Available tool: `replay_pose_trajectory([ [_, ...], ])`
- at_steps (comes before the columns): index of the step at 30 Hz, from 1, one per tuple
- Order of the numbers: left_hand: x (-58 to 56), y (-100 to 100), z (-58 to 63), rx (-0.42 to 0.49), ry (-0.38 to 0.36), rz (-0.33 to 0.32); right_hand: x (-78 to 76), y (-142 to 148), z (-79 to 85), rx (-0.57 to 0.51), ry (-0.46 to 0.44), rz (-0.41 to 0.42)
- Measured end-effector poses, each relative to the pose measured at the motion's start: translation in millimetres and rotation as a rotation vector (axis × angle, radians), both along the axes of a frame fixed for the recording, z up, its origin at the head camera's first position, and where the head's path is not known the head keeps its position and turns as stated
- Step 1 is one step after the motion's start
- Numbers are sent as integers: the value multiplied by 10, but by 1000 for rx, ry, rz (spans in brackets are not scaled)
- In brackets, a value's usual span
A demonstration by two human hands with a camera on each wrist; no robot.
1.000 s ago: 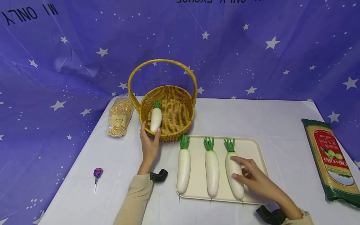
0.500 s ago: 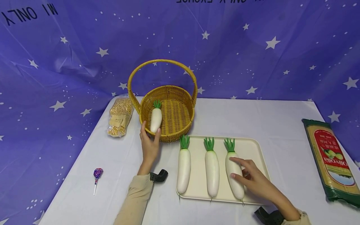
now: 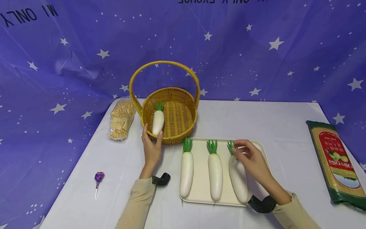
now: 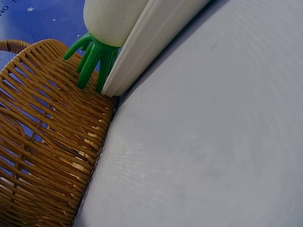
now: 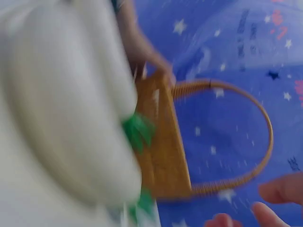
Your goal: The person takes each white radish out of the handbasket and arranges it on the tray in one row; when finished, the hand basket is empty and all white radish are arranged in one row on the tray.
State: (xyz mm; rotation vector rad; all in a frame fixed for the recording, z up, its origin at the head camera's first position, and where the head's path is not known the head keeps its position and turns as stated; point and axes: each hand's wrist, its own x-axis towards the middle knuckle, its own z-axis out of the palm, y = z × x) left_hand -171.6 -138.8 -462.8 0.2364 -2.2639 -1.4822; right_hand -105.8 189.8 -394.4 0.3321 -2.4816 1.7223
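My left hand [image 3: 152, 153] rests against the front left rim of a yellow wicker basket [image 3: 187, 127], its index finger and thumb spread along it. One white radish [image 3: 158, 122] with green leaves lies inside the basket. Three more radishes lie on a cream tray: the left one [image 3: 186, 175], the middle one [image 3: 215, 176] and the right one [image 3: 238, 181]. Above the leafy end of the right radish hovers my right hand [image 3: 255, 162], thumb and index finger apart. Its fingertips [image 5: 279, 189] hold nothing in the right wrist view, which is blurred.
The tray [image 3: 258, 146] stands just right of the basket's front. A bag of corn kernels [image 3: 122, 119] sits left of the basket, with a lollipop [image 3: 99, 176] nearer. An Olivoilà pasta pack [image 3: 337, 162] lies at the far right. Behind hangs a starry blue cloth [image 3: 243, 63].
My right hand has moved from the middle of the right radish up and away toward its leaves. That radish has stayed on the tray. My left hand has kept its place on the basket.
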Motion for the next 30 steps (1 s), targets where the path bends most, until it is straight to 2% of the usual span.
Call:
replay_pose_trajectory([
  [6,-3,-6,-9,3,13,-8,-357,-511,117,-454,-220,162],
  [10,-4,-10,-9,2,12,-5,-605,-951,77,-789,-253,222],
  [13,-8,-12,-11,4,17,-3,-796,-1272,77,-938,-257,230],
  [18,-19,-13,-14,1,27,0,-1100,-1707,140,-997,-315,206],
  [22,-22,-12,-8,-4,30,9,-1281,-1961,136,-989,-267,160],
  [26,-22,-8,-6,-2,27,18,-1394,-2117,99,-963,-212,70],
  [30,-19,-5,-5,-2,22,22,-1454,-2205,76,-904,-203,0],
])
